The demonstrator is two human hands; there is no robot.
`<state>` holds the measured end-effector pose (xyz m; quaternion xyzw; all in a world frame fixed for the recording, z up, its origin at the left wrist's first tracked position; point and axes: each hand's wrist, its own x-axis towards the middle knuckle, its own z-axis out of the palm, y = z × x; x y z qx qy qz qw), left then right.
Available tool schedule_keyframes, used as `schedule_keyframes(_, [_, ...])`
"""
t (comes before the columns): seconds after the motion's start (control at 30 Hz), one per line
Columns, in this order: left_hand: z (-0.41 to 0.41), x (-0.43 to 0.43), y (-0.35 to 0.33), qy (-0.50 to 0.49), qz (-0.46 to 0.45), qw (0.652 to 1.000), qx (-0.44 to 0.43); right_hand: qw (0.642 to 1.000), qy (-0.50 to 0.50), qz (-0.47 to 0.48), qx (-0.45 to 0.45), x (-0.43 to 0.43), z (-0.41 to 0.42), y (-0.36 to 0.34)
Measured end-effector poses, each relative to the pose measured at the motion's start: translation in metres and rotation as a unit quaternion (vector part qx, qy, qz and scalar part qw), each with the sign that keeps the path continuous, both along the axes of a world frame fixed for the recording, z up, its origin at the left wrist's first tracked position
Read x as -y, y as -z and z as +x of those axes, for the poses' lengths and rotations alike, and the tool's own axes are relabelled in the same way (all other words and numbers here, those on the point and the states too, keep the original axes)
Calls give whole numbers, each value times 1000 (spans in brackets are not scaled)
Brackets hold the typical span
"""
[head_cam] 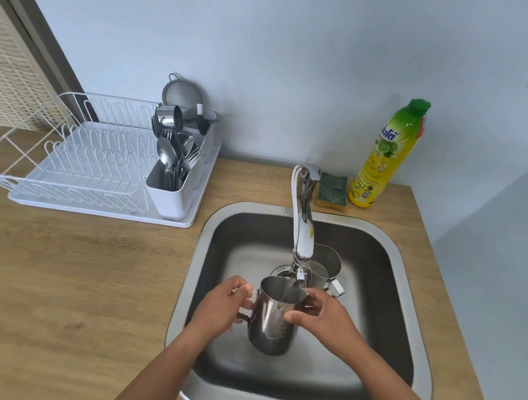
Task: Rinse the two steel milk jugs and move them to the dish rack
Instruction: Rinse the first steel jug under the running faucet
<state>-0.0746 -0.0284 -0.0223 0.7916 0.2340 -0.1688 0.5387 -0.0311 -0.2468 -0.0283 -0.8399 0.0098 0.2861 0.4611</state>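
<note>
Over the square stainless sink (198, 265), white wire dish rack (78, 168) at ten o'clock, a polished steel milk jug (271, 320) is held under the tap. The second steel jug (328, 264) stands at its two o'clock. The left hand (220, 307) curls round the handle and the right hand (322, 316) pinches the wall. Rigid, light and probably slippery, so the handle is the safest hold.

Milk jug (271, 323) under faucet (304, 240) (in sink (227, 219))

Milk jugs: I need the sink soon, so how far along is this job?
Done: nothing; the dish rack holds cutlery but no jug. In hand: the first jug is under the tap, left hand on its handle, right hand round its body near the spout. Left: the second jug stands in the sink behind the tap, then both go to the rack.
</note>
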Motion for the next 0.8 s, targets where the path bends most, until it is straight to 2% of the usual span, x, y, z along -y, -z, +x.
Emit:
schedule_keyframes(0.13, [0, 9, 8, -2, -96, 995, -26, 1000, 10, -13, 19, 11, 0, -4])
schedule_keyframes(0.4, [14, 30, 8, 7, -221, 975, -12, 994, 14, -60, 86, 28, 6, -34])
schedule_keyframes(0.57, [25, 32, 9, 9, -256, 967, -6, 988, 9, -85, 127, 33, 11, -41])
schedule_keyframes(0.8, [31, 27, 8, -7, -269, 963, 27, 989, 7, -58, 137, 30, 17, -39])
